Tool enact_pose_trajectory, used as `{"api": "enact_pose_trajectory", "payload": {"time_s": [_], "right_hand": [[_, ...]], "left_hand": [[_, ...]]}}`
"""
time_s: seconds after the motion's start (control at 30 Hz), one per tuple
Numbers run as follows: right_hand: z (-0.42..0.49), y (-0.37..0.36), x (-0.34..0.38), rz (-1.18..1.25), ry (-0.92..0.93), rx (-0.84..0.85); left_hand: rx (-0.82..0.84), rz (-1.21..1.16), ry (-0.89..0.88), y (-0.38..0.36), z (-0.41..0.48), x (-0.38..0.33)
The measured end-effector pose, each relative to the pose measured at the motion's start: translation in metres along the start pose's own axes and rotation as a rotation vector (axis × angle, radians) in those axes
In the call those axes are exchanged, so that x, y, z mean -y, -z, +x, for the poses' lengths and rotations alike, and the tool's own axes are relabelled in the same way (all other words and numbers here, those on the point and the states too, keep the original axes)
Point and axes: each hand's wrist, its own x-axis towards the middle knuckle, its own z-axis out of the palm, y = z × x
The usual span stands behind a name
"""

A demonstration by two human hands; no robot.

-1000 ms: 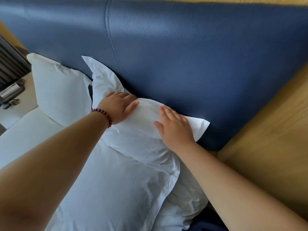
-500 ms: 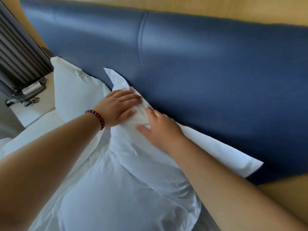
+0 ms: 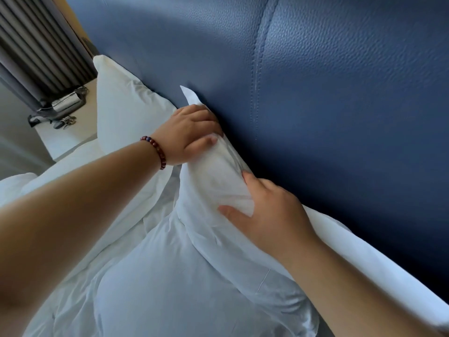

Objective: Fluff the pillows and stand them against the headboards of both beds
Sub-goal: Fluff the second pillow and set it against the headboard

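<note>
- Since half a second ago, both hands have gone from lying flat on the pillow to taking hold of its top edge, and my view has swung closer to the blue headboard [image 3: 340,117].
- Left hand [image 3: 192,135], a beaded bracelet [image 3: 158,154] at the wrist, grips the upper corner of the near pillow [image 3: 218,183]. Its fingers are curled close together over the edge, knuckles against the headboard, thumb pressing the cloth's front.
- Right hand [image 3: 269,215] clasps the same edge further right along the headboard. The thumb is spread wide across the pillow's front and the fingers reach over the ridge. I see only the index finger clearly and cannot tell how the others lie.
- Near pillow stands tilted, its top edge touching the headboard, with one pointed corner of the case sticking up above the left hand.
- Far pillow [image 3: 121,117] leans upright against the headboard, just beside the near one.
- White duvet [image 3: 170,288] lies rumpled in front of the headboard.
- Past the headboard's left end I make out a nightstand [image 3: 70,137] with keys [image 3: 68,120] and a grey curtain [image 3: 36,45].
</note>
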Motion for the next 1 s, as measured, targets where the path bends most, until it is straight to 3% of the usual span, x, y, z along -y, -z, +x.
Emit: {"api": "enact_pose_trajectory", "payload": {"time_s": [0.17,0.3,0.37,0.43,0.47,0.53,0.6,0.67,0.73,0.83,1.0], "right_hand": [[-0.002,0.005,-0.002,0.026,0.019,-0.004],[-0.01,0.008,-0.008,0.069,0.029,-0.021],[-0.011,0.01,-0.012,0.089,0.019,-0.026],[-0.011,0.009,-0.015,0.089,0.018,-0.023],[-0.009,0.009,-0.016,0.085,0.017,-0.02],[-0.005,0.008,-0.016,0.066,0.023,-0.019],[-0.003,0.009,-0.018,0.026,0.044,0.002],[-0.001,0.011,-0.021,-0.006,0.064,0.02],[0.003,0.014,-0.022,0.006,0.085,0.022],[0.018,0.021,-0.009,0.052,0.186,-0.017],[0.079,0.019,0.049,0.047,0.401,0.095]], "left_hand": [[-0.028,-0.132,0.321,-0.007,-0.001,0.017],[-0.101,-0.472,0.698,-0.008,-0.01,0.019],[-0.242,-0.316,0.658,-0.005,-0.01,0.008],[-0.429,-0.186,0.423,0.002,-0.01,-0.024],[-0.449,-0.19,0.255,0.0,-0.011,-0.04],[-0.287,-0.161,0.049,-0.014,-0.016,-0.064],[-0.142,-0.133,0.234,-0.031,-0.025,-0.072],[-0.202,-0.226,0.541,-0.041,-0.03,-0.067],[-0.357,-0.384,0.74,-0.048,-0.034,-0.069],[-0.563,-0.603,0.909,-0.057,-0.045,-0.082],[-0.641,-0.649,1.137,-0.074,-0.093,-0.09]]}}
